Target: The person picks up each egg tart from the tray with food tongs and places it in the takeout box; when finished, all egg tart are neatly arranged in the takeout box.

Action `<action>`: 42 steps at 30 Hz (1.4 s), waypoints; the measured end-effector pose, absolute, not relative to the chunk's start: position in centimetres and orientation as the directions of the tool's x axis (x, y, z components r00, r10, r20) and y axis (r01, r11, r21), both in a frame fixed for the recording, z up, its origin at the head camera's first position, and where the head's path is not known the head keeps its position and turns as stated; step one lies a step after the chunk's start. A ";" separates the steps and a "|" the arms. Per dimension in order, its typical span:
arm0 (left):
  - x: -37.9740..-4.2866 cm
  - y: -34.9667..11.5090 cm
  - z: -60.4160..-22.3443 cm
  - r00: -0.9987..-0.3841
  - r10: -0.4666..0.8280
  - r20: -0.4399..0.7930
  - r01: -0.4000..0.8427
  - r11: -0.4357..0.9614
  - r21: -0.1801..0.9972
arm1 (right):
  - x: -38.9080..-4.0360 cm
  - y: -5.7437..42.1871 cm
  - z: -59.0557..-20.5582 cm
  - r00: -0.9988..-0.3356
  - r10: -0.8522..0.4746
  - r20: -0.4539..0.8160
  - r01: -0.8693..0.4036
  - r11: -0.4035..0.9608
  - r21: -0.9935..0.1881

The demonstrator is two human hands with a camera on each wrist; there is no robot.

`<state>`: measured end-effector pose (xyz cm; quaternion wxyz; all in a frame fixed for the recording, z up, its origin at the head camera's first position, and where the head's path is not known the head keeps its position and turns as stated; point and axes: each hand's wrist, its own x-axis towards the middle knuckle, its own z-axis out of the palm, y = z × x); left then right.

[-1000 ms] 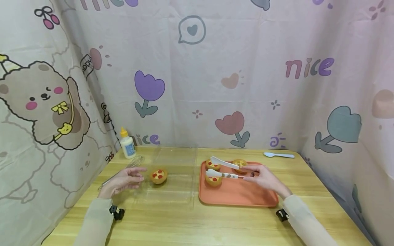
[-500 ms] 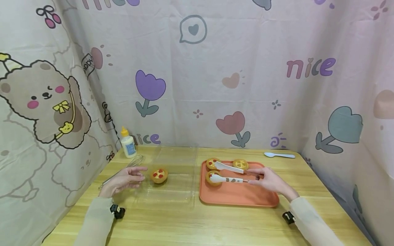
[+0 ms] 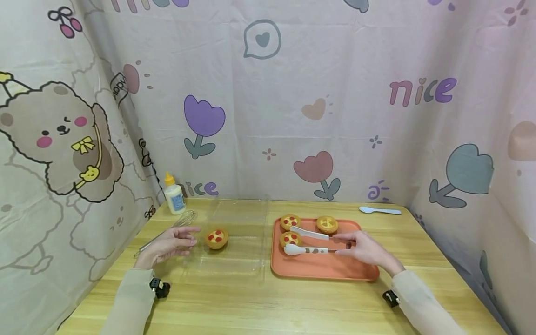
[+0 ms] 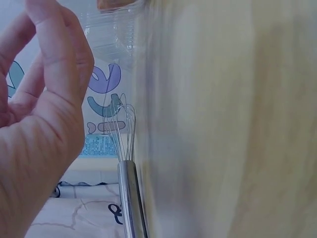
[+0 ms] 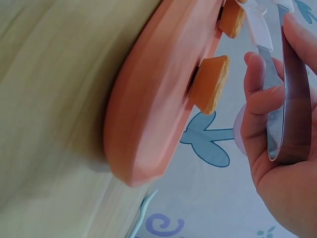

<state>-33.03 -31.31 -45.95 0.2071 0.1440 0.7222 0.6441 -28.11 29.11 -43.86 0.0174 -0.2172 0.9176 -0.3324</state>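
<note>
Silvery, white-ended tongs (image 3: pixel 316 251) are pinched by the right hand (image 3: pixel 366 249), right of centre in the frame, their arms spread either side of the lower-left tart (image 3: pixel 291 239) on an orange tray (image 3: pixel 326 270); contact is unclear. Left of centre, the left hand (image 3: pixel 171 244), fingers loosely bent, is beside a clear container (image 3: pixel 247 253) holding a lone tart (image 3: pixel 216 239).

tray (image 3: pixel 322 266): coral | tongs (image 3: pixel 311 250): white-ended, brown-spotted | leftmost tart (image 3: pixel 216 239): yellow, red-spotted | spoon (image 3: pixel 380 211): pale blue

Hands (image 3: pixel 167 245) (image 3: pixel 368 251) well apart, fingers (image 5: pixel 265 101) bent
</note>
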 end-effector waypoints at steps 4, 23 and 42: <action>-33.0 -31.3 -45.8 -0.878 0.464 -0.118 -0.061 0.136 0.989 | -28.2 28.9 -43.9 -0.909 -0.402 0.110 -0.379 0.687 -0.620; -32.8 -31.2 -45.7 -0.883 0.450 -0.137 -0.060 0.181 0.982 | -28.3 28.8 -44.3 -0.909 -0.394 0.137 -0.388 0.679 -0.623; -33.0 -31.5 -46.0 -0.882 0.456 -0.115 -0.039 0.171 0.984 | -28.1 28.7 -43.9 -0.912 -0.371 0.173 -0.398 0.702 -0.591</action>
